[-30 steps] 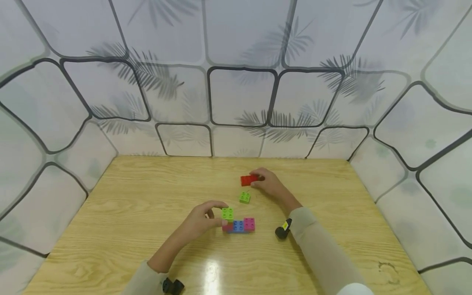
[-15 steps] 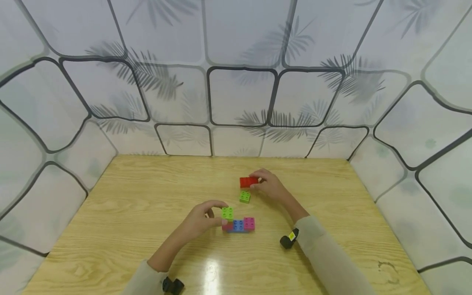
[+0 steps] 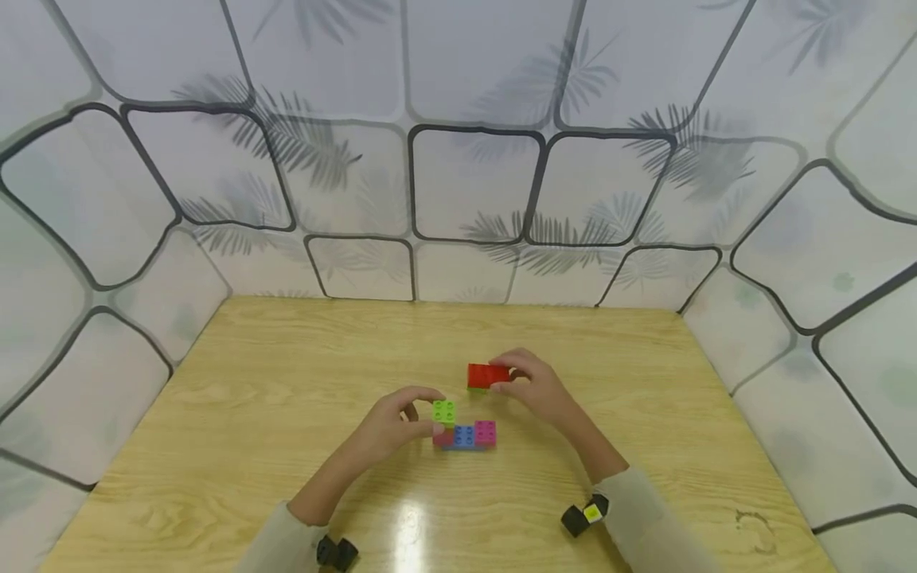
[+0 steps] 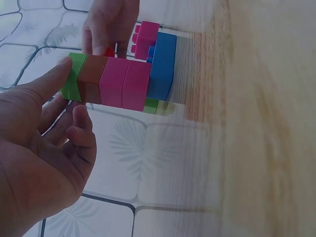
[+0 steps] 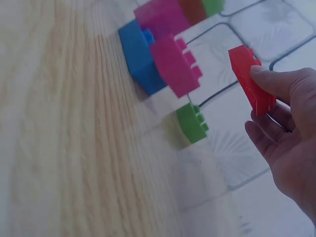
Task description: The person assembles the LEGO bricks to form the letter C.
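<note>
My left hand [image 3: 392, 428] pinches the light green brick [image 3: 444, 410] on top of a toy-brick stack, thumb on one side and fingers on the other. Under it, in the left wrist view, come a brown brick [image 4: 92, 78] and two pink ones, all on one end of a blue brick [image 4: 163, 66]. Another pink brick [image 3: 485, 432] sits on the blue brick's other end. My right hand [image 3: 539, 390] holds a long red brick [image 5: 245, 76] between thumb and fingers, raised above the table. A loose green brick [image 5: 190, 123] stands below it, mostly hidden in the head view.
The wooden table [image 3: 301, 342] stretches around the bricks. Pale patterned walls [image 3: 473, 183] enclose its back and sides. Black wrist cameras [image 3: 586, 514] sit at both sleeve cuffs.
My right hand has brought the red brick nearer to me, and it now overlaps the loose green brick in the head view. The left hand keeps its place on the stack.
</note>
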Demonstrator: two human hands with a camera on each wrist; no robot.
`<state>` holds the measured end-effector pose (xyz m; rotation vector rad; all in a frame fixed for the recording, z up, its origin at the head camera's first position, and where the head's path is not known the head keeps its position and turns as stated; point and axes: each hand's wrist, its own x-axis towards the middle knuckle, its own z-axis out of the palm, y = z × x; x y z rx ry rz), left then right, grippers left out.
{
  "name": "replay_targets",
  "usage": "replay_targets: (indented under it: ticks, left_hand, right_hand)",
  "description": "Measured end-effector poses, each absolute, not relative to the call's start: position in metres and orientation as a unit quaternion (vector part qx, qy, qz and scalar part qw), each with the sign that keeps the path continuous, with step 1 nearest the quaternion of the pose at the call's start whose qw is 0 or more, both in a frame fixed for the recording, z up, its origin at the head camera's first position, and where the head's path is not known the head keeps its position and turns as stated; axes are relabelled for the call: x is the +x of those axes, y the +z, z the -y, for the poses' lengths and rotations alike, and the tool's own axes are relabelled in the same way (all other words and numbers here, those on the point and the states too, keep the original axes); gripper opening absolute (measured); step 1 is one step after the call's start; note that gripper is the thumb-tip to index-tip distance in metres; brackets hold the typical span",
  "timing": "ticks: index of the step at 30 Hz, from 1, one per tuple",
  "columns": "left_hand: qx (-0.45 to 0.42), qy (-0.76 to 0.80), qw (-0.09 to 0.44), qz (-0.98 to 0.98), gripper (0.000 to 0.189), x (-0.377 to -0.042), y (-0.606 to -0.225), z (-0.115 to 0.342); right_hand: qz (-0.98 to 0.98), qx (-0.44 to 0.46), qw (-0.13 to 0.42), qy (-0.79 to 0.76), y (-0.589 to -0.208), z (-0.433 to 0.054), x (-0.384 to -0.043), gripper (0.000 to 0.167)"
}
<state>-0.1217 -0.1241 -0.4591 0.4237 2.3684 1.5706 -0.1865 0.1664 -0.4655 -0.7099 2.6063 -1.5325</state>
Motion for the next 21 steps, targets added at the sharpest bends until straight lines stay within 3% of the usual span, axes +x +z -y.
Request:
replay_targets:
  ticks: [9, 21]
  left_hand:
    - [0.139, 0.537, 0.138, -0.821, 0.045, -0.121, -0.456, 0.123]
    - [0.133, 0.537, 0.138, -0.822, 0.046, -0.121, -0.453, 0.123]
  right_hand:
    - [-0.822, -0.277, 0.027, -0.497, -0.45, -0.161, -0.152, 0.029]
    - [-0.816, -0.305, 0.026, -0.491, -0.446, -0.149, -0.14, 0.03]
